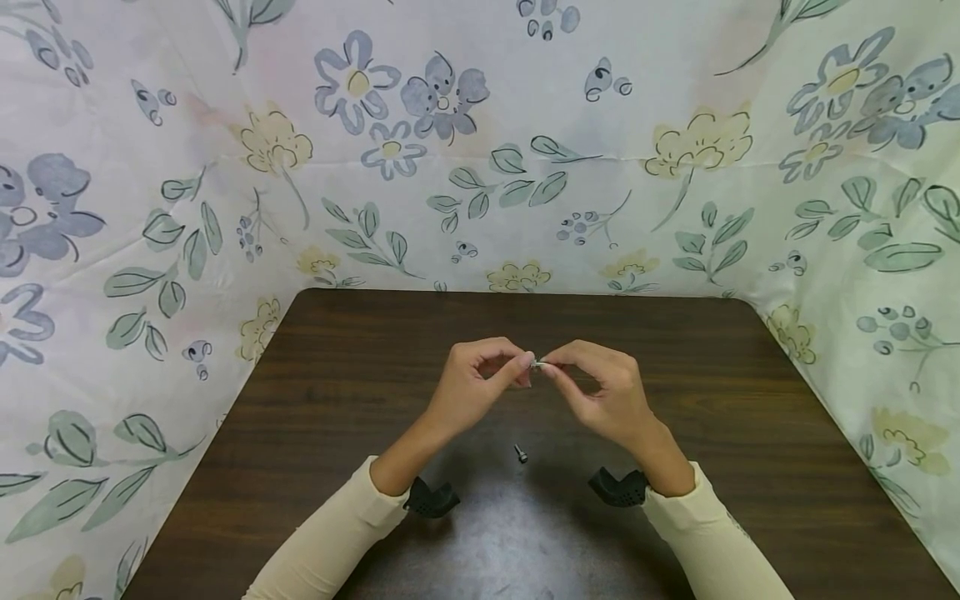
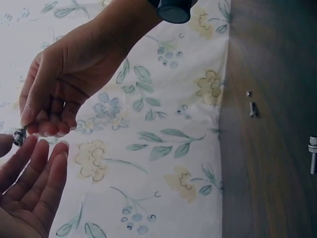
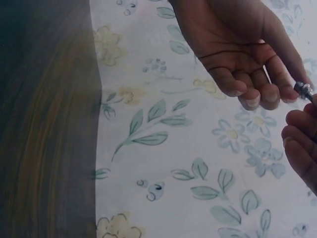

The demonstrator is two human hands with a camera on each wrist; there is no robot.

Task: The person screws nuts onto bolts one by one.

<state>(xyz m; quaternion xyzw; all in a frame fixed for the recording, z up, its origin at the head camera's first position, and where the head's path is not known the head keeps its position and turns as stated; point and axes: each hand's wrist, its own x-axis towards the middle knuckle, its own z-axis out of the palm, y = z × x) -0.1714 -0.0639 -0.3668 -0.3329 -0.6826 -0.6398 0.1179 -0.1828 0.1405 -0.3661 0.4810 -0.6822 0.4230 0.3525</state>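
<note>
Tabletop [image 1: 360, 392] lay beneath the left hand [image 1: 476, 379] and right hand [image 1: 607, 392], both pinching a small bolt [image 1: 537, 364] between them, its long axis roughly crosswise, the thicker head [image 2: 19, 139] at the left fingertips [image 1: 523, 362], the thin shank [image 3: 310, 96] at the right.

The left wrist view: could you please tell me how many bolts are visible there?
3: a held bolt between the left hand and right hand; a loose bolt on the table; a third bolt at the right edge. The hands may hide more.
</note>
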